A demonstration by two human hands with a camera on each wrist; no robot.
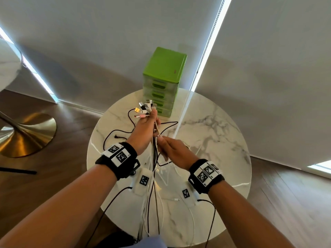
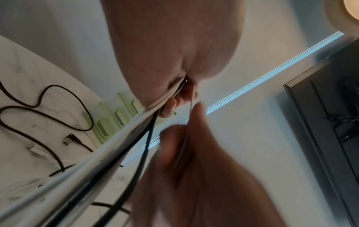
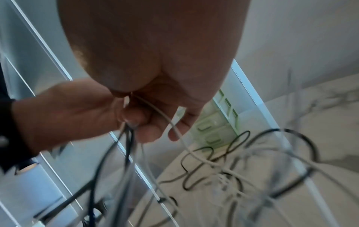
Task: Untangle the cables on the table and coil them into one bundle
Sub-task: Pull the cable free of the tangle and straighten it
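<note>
My left hand is raised over the table and grips a bundle of white and black cables. Their plug ends stick up out of the fist, and the strands hang down past the table's near edge. Just below it, my right hand pinches one thin white cable that comes out of the same fist. In the left wrist view the bundle runs from the curled fingers. In the right wrist view the thin white cable leaves my right fingers.
A round marble table carries loose black cable loops at the left and tangled cables under my hands. A green drawer unit stands at the far edge. A gold table base is on the wooden floor at the left.
</note>
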